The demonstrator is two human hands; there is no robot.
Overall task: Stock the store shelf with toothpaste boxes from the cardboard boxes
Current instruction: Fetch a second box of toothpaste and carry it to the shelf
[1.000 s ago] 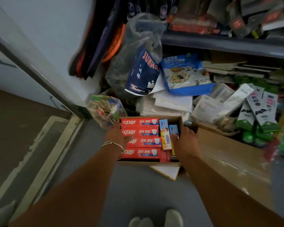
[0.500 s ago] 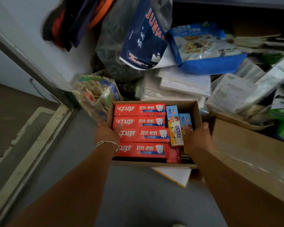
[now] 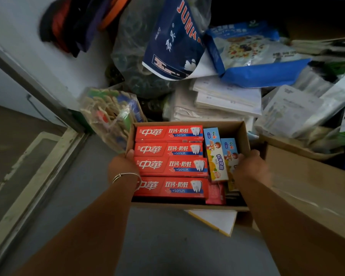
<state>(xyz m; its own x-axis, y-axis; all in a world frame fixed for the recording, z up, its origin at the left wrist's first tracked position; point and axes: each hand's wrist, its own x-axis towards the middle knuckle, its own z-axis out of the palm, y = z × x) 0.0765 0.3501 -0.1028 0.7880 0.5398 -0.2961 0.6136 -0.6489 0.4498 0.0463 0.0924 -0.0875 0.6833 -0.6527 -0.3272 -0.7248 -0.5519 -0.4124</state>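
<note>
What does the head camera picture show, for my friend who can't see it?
Two hands, left hand and right hand, grip the sides of an open cardboard box holding four red toothpaste boxes and two blue children's ones, above a grey floor.

I count four red toothpaste boxes [image 3: 170, 161] stacked flat just right of my left hand [image 3: 122, 166], and two children's toothpaste boxes [image 3: 215, 154] standing just left of my right hand [image 3: 251, 168]. One pink box [image 3: 215, 193] lies below those. Two cardboard boxes: one open box [image 3: 244, 136] between my hands, one larger box [image 3: 307, 186] right of them.
</note>
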